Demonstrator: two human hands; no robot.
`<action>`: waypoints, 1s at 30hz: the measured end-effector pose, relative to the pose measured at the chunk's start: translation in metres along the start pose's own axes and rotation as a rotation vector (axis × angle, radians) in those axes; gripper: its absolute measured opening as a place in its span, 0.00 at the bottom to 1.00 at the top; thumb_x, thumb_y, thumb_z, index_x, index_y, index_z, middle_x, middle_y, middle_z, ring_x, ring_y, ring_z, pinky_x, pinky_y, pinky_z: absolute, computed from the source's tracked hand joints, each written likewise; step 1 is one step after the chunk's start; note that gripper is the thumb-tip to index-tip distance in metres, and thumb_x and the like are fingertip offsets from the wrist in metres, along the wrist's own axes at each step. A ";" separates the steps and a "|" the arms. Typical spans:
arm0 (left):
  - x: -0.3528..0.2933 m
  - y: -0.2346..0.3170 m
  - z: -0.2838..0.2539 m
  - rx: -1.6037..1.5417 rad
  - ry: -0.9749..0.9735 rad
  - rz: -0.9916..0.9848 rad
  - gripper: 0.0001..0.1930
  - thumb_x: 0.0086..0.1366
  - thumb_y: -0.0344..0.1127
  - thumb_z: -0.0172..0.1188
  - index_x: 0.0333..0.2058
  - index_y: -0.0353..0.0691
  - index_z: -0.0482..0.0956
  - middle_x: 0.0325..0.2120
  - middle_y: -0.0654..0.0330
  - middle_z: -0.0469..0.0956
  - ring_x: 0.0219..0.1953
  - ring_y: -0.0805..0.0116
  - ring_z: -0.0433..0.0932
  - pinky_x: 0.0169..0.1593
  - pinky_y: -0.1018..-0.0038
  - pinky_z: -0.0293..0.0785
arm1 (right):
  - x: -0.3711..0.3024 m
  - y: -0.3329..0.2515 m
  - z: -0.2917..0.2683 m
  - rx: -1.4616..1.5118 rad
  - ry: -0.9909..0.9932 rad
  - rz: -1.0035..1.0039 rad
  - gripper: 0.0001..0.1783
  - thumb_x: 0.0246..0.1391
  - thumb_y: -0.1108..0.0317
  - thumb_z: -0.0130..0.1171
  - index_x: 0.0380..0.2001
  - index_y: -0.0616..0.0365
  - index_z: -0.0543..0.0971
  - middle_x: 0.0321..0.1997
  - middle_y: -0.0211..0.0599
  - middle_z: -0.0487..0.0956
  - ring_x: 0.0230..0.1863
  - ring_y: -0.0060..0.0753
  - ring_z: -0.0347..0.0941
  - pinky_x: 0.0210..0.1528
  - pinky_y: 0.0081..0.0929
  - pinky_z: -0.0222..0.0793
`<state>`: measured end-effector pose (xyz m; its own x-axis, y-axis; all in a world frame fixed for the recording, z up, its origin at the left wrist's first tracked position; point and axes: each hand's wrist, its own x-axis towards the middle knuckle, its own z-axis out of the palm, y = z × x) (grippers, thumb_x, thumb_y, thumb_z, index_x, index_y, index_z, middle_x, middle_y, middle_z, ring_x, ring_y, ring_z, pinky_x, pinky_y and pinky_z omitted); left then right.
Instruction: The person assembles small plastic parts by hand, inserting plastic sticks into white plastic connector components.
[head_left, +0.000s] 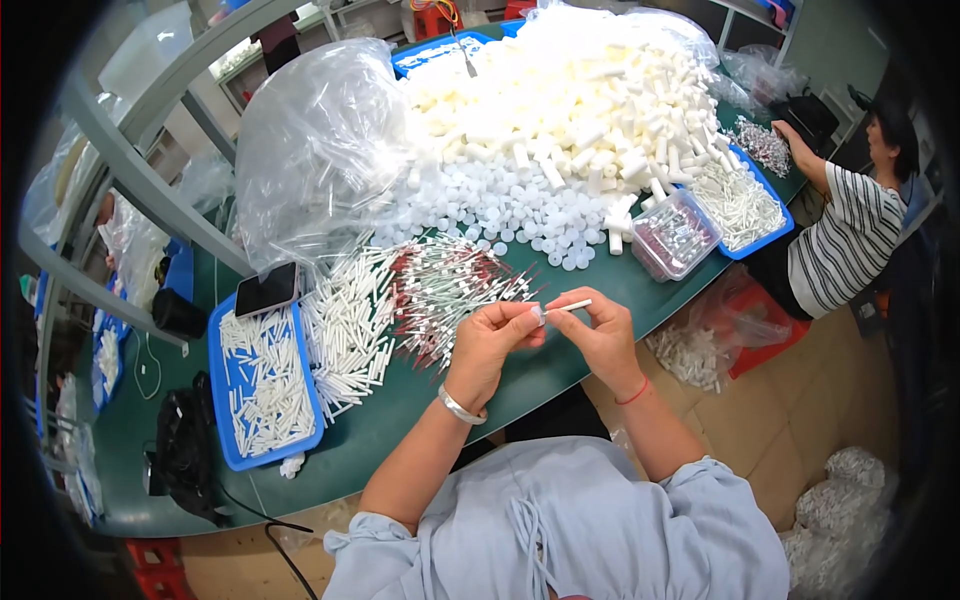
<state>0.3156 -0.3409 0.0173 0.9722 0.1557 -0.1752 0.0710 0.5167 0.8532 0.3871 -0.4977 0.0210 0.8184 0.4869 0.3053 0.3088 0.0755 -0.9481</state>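
Observation:
My left hand [490, 345] and my right hand [605, 345] meet above the near edge of the green table [515, 405]. Pinched in the left fingertips is a small translucent whitish piece [540, 314], partly hidden by the fingers. The right thumb and fingers grip a thin white stick [572, 306], whose inner end points at that piece; whether the two touch is too small to tell. Just beyond the left hand lies a heap of thin white parts with red and dark leads [450, 285]. Beside it spread many loose white sticks [345, 325].
A mound of white foam cylinders [560, 100] fills the back, with translucent round caps [480, 200] before it. Left are a blue tray [317, 405] of sticks, a phone [267, 290] and a plastic bag [315, 150]. Right are a clear box [675, 235] and a seated person [840, 220].

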 end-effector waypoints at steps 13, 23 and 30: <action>0.121 0.037 0.032 0.915 0.078 0.384 0.20 0.59 0.47 0.64 0.38 0.34 0.80 0.31 0.56 0.82 0.32 0.69 0.80 0.35 0.73 0.74 | 0.048 0.049 -0.028 0.406 0.274 0.153 0.08 0.58 0.71 0.58 0.37 0.65 0.77 0.39 0.38 0.81 0.37 0.26 0.78 0.43 0.23 0.73; 0.274 0.044 -0.012 1.523 0.383 0.605 0.25 0.56 0.46 0.64 0.47 0.35 0.74 0.37 0.46 0.80 0.40 0.50 0.79 0.43 0.60 0.75 | 0.020 0.048 -0.037 0.467 0.239 0.298 0.07 0.60 0.69 0.56 0.34 0.63 0.75 0.38 0.42 0.81 0.36 0.25 0.77 0.43 0.23 0.73; 0.198 0.054 -0.032 1.198 0.311 0.661 0.17 0.59 0.37 0.57 0.44 0.35 0.79 0.31 0.48 0.81 0.32 0.54 0.81 0.38 0.64 0.76 | 0.022 0.046 -0.046 0.305 0.185 0.260 0.11 0.63 0.65 0.52 0.35 0.62 0.77 0.40 0.37 0.80 0.37 0.25 0.76 0.44 0.23 0.71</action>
<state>0.5044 -0.2556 0.0132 0.8231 0.3434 0.4523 -0.0761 -0.7226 0.6871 0.4416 -0.5231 -0.0121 0.9315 0.3619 0.0376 -0.0534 0.2382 -0.9697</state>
